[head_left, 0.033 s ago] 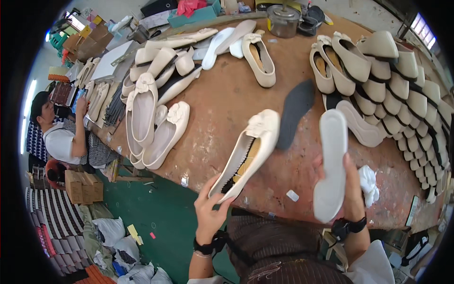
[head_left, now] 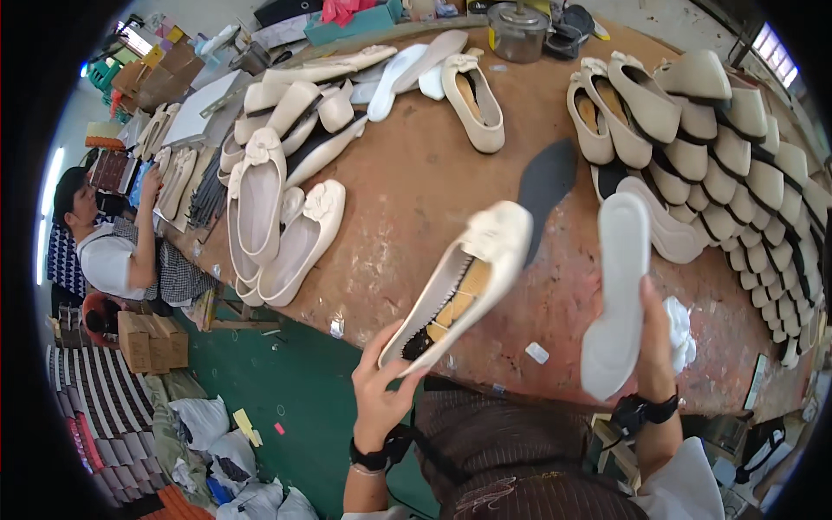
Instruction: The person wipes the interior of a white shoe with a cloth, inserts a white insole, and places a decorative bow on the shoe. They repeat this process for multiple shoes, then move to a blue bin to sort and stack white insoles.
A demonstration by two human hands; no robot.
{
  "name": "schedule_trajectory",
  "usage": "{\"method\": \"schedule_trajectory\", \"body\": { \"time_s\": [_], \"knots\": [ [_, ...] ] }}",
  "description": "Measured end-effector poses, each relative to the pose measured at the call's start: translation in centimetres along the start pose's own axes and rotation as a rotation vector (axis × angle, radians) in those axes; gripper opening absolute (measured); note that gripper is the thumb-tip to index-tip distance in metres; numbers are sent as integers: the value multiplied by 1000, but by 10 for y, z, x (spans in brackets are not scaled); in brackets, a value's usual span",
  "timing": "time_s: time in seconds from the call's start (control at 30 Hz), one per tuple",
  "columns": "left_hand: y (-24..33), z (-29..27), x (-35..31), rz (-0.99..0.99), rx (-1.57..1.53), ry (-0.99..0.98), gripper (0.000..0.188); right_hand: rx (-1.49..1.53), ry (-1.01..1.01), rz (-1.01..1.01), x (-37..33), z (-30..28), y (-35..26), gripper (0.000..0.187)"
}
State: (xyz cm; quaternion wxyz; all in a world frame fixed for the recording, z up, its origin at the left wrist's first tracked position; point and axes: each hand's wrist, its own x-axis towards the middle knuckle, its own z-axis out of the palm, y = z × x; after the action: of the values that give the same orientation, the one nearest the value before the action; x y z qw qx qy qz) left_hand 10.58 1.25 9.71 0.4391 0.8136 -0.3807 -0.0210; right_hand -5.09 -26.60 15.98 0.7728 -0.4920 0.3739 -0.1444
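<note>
My left hand (head_left: 381, 390) grips a cream ballet flat (head_left: 496, 236) by its heel, the bow-trimmed toe pointing away and to the right. Stitching and a tan inner board show inside the shoe. My right hand (head_left: 656, 342) holds a pale grey insole (head_left: 617, 290) upright by its edge, apart from the shoe. Behind the shoe's toe, a dark grey sole-shaped piece (head_left: 549, 191) lies on the table. Just beyond the held insole is another beige insole (head_left: 674, 241). Crumpled white material (head_left: 681, 336) sits beside my right hand, partly hidden by it.
Stacked cream shoes (head_left: 728, 186) fill the table's (head_left: 390, 225) right side. More finished-looking flats (head_left: 260, 208) stand at the left, and a single flat (head_left: 474, 108) lies at the back. A metal pot (head_left: 517, 35) is at the far edge. Another person (head_left: 108, 251) works at the left.
My right hand and the insole have shifted slightly right and up. The held shoe's toe has moved a little to the right, covering more of the dark sole piece.
</note>
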Motion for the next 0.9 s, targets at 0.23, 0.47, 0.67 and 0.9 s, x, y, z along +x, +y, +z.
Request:
{"method": "schedule_trajectory", "body": {
  "time_s": [0.23,0.47,0.67,0.9],
  "knots": [
    [-21,4,-46,11,41,-303,23,-1286,-321,-914,-4,-9,23,44],
    [-35,34,-62,17,45,-209,126,-1130,-657,-936,14,41,107,29],
    [-49,51,-78,40,-72,-59,138,-1033,-723,-893,22,69,131,34],
    [-50,54,-81,24,-122,-41,141,-1043,-773,-837,24,78,139,33]
  ]
}}
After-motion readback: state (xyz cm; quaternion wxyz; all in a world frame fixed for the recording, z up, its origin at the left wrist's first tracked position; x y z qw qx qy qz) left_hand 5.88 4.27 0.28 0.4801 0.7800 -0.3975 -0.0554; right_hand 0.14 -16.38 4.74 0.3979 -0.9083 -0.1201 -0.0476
